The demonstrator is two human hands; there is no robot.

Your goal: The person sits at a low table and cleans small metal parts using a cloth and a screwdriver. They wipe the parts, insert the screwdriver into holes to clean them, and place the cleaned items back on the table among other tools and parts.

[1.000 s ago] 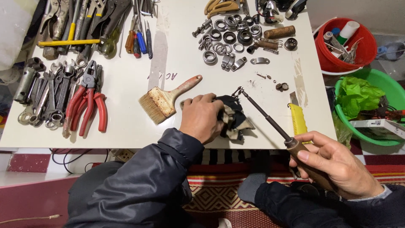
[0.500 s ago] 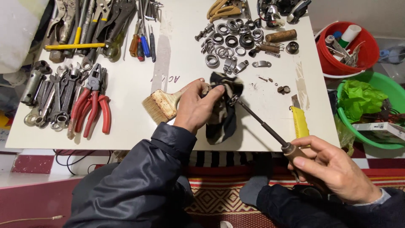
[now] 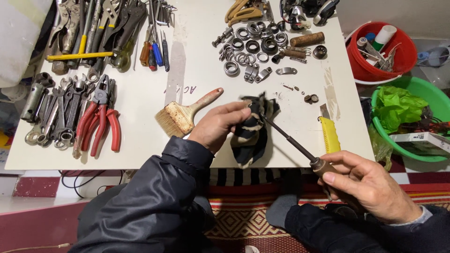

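My left hand (image 3: pixel 218 124) pinches a black and beige rag (image 3: pixel 251 136) and wraps it around the metal tip of a long tool. That tool (image 3: pixel 293 144) has a thin dark shaft and a brown wooden handle. My right hand (image 3: pixel 368 185) grips the handle below the front edge of the white table (image 3: pixel 140 98). The rag hangs down from my fingers over the table's front. A wide paintbrush (image 3: pixel 180 115) with a worn wooden handle lies just left of my left hand.
Red-handled pliers (image 3: pixel 101 117), wrenches and screwdrivers (image 3: pixel 152 49) fill the table's left side. Metal rings and bearings (image 3: pixel 253 44) lie at the back. A yellow utility knife (image 3: pixel 329 133) rests on the right. A red bucket (image 3: pixel 384 51) and green basin (image 3: pixel 403 117) stand beside the table.
My left hand lifted the rag off the table, carried it up past the brush handle, and now holds it around the tool's tip. The right hand shifted the tool slightly.
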